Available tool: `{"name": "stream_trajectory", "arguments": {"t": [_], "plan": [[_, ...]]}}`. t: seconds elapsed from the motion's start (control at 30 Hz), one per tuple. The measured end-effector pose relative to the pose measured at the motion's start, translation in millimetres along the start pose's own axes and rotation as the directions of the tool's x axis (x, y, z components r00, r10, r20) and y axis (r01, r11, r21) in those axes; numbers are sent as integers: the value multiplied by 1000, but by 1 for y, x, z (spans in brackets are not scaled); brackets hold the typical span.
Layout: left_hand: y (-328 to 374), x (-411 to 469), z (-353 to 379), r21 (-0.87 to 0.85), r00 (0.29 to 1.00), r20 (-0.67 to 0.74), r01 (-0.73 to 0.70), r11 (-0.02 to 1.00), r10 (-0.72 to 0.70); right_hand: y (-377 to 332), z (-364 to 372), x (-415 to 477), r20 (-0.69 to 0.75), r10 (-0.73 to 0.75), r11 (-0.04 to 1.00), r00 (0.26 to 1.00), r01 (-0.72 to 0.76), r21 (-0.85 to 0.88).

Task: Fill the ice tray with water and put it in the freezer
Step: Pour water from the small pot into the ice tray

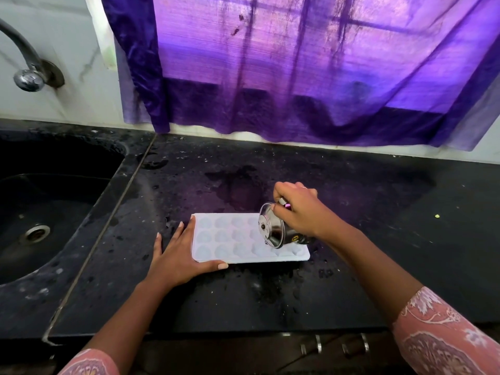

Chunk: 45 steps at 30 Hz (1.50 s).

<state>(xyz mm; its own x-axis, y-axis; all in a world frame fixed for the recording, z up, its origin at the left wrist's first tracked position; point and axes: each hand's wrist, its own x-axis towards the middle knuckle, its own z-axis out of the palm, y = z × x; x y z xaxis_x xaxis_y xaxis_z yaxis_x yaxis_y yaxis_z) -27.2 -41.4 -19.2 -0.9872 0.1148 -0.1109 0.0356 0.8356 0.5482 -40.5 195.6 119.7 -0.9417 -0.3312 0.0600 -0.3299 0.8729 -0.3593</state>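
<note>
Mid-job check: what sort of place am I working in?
Probably a home kitchen: a dark counter with a sunken sink, a wall tap above it, and the right hand tipping a steel cup over an ice tray.

Head-worn view
The countertop [243, 299] is looked down on from close behind the grip of the right hand [300, 212].

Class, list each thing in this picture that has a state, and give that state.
Ice tray: flat on counter; fill unclear.
Steel cup: tilted over the tray's right end.
Right hand: grips the cup.
Left hand: fingers straight, against tray's near-left corner.
Curtain: drawn closed.
</note>
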Motion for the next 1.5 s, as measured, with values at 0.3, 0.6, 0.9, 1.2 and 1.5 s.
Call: {"name": "stream_trajectory", "arguments": {"t": [0.3, 0.6, 0.9, 1.2, 1.5], "plan": [[-1, 1, 1, 6, 1000, 1, -2, 1000, 2, -3, -4, 3, -19, -22, 1000, 1000, 22, -11], [-1, 1, 1, 14, 1000, 7, 5, 1000, -5, -7, -4, 5, -7, -49, 998, 999, 49, -39], [-1, 2, 2, 25, 1000, 9, 10, 1000, -10, -9, -4, 6, -2, -63, 996, 998, 63, -56], [-1, 2, 1, 32, 1000, 12, 10, 999, -11, 1, -2, 4, -31, -28, 1000, 999, 28, 12], [-1, 2, 1, 27, 1000, 10, 10, 1000, -10, 20, -2, -3, -27, 97, 989, 995, -93, 119]]}}
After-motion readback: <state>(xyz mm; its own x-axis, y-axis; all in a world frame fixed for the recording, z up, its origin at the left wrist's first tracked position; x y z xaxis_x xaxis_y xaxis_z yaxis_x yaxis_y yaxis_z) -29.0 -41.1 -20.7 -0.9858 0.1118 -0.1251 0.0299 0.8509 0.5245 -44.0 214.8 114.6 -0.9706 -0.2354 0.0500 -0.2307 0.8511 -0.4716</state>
